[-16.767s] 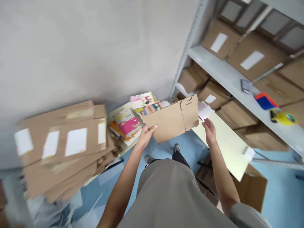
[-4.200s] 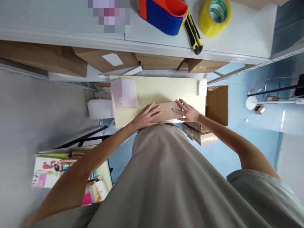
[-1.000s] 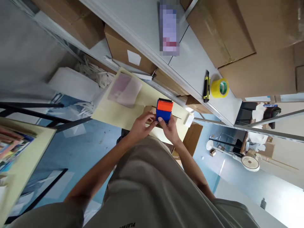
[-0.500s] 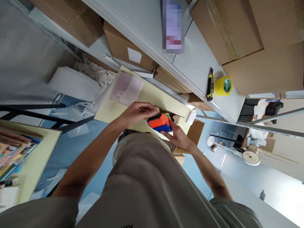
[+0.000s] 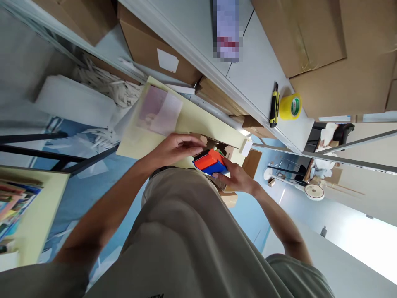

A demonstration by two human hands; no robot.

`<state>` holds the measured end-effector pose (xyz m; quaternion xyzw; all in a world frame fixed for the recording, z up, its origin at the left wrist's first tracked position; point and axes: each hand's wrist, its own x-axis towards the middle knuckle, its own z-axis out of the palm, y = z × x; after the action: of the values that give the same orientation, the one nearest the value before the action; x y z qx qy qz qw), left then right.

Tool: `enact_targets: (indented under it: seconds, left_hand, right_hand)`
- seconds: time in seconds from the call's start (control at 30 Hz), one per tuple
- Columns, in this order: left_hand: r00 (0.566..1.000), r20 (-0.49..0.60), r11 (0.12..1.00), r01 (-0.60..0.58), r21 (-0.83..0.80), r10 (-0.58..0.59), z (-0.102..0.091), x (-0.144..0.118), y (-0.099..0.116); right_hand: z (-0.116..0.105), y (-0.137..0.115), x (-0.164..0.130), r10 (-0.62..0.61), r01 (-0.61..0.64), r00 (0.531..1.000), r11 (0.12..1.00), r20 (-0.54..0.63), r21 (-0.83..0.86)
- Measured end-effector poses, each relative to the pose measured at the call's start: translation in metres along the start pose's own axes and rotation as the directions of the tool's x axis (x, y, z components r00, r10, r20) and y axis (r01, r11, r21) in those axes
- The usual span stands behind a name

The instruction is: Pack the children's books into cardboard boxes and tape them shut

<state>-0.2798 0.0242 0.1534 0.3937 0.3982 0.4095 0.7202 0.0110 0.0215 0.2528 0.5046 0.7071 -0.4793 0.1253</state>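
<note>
Over yellow table (image 5: pixel 198 124): right hand (image 5: pixel 237 179) grips tape dispenser (image 5: pixel 211 162); left hand (image 5: pixel 175 147) curled on cardboard box (image 5: pixel 228 152).

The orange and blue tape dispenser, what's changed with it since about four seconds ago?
It came off the shelf then; the right hand now grips the tape dispenser, tipped flat over the cardboard box, with the left hand beside it. The yellow tape roll and knife stayed.

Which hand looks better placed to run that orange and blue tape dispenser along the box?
Probably the right hand: it grips the tape dispenser. The left hand rests beside it on the cardboard box, seemingly steadying it.
</note>
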Motion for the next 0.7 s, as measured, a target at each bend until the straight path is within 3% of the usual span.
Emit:
enact_targets:
  seconds: [0.27,0.5,0.7]
  left_hand:
    - [0.996,0.083,0.994,0.044,-0.100,-0.036,-0.010,-0.006,-0.005]
    - [0.989,-0.034,0.982,0.138,-0.128,-0.143,0.002,-0.003,-0.035]
    - [0.968,-0.112,0.942,0.187,-0.278,-0.225,0.015,-0.012,-0.062]
  right_hand:
    - [-0.001,-0.009,-0.003,0.050,-0.053,0.996,0.998,0.075,0.039]
    - [-0.001,-0.026,-0.001,0.153,-0.152,0.981,0.988,0.120,-0.014]
    - [-0.005,-0.036,0.004,0.201,-0.184,0.969,0.975,0.144,-0.125]
